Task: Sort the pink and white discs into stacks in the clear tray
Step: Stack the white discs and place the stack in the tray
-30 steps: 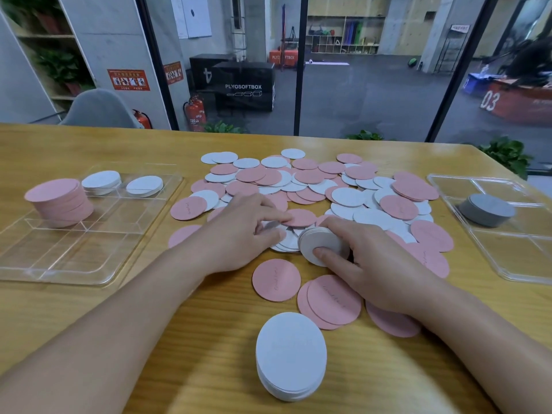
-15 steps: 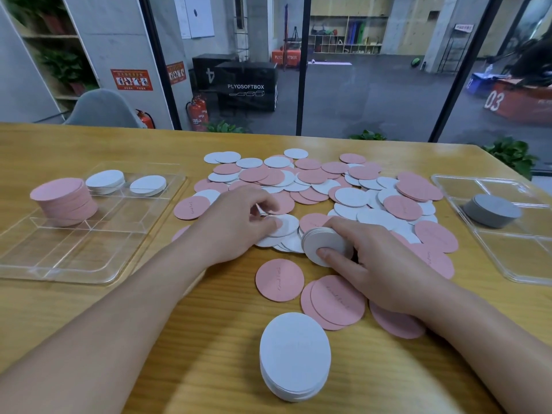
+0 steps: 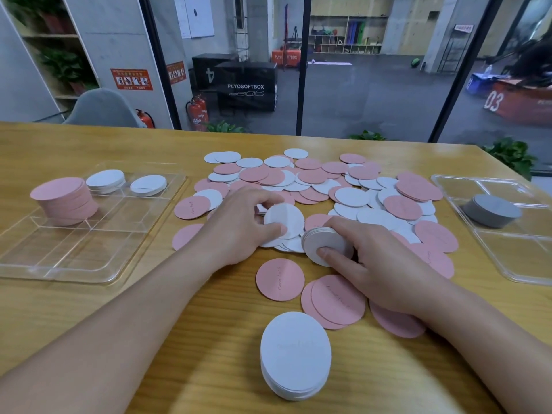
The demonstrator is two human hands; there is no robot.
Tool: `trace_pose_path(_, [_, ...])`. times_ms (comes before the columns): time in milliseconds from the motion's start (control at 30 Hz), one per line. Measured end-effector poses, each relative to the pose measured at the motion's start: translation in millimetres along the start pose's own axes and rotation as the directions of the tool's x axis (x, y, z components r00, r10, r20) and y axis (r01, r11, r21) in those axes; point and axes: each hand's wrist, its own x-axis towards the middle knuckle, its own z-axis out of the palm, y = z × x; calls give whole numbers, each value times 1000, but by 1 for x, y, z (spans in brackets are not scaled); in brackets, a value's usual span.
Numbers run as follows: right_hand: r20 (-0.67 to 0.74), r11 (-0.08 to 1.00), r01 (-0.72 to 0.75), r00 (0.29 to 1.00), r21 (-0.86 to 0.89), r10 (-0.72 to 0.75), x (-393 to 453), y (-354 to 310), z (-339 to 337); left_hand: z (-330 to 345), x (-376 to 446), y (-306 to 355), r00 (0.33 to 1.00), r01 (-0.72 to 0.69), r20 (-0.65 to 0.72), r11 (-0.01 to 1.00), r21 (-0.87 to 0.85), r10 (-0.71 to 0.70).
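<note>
A single white disc [image 3: 283, 220] sits tilted in the left hand [image 3: 242, 227], pinched between the thumb at its near edge and the fingers curled over its far edge, just clear of the loose pile of pink and white discs [image 3: 328, 186] spread over the middle of the wooden table [image 3: 89, 309]. Immediately to its right, the right hand [image 3: 379, 261] clasps a small stack of white discs [image 3: 324, 243], thumb pressed on the near face and fingers wrapped over the far rim; the stack rests at the pile's near edge. The step in hand appears to be gathering: white discs are picked out one at a time and added to the held stack. The next move would call for laying the pinched disc squarely onto that stack, edges aligned, without disturbing the pink discs [image 3: 337, 300] lying flat beneath the right wrist. A taller finished white stack [image 3: 295, 354] stands apart near the table's front edge, not yet in any tray. The clear tray [image 3: 74, 255] at far left already holds a pink stack [image 3: 64, 200] and two short white stacks [image 3: 106, 180] in its rear compartments; a second tray [image 3: 507, 264] at right holds a grey stack [image 3: 491, 210]. Many discs remain unsorted.
</note>
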Motion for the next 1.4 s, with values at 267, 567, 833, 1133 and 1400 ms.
trace_pose_path(267, [1,1000,-3,1000,10,3,0,-1,0,-4,0,4,991,-74,-132,942,-328,31])
trace_pose_path(567, [-28,996,-64,997,62,66,-1,1,-2,-14,-5,12,963,-198,85,887,-417,255])
trace_pose_path(833, [-39,1000,6,999,20,-5,-1,-1,3,5,-15,21,925,-244,157,857,-454,347])
trace_pose_path(1133, [0,1000,23,1000,11,-23,-2,-5,3,-17,1,-5,979,-178,94,983,-34,181])
trace_pose_path(1400, [26,1000,19,999,-4,-19,-1,-7,1,-23,3,-13,961,-137,262,971,198,82])
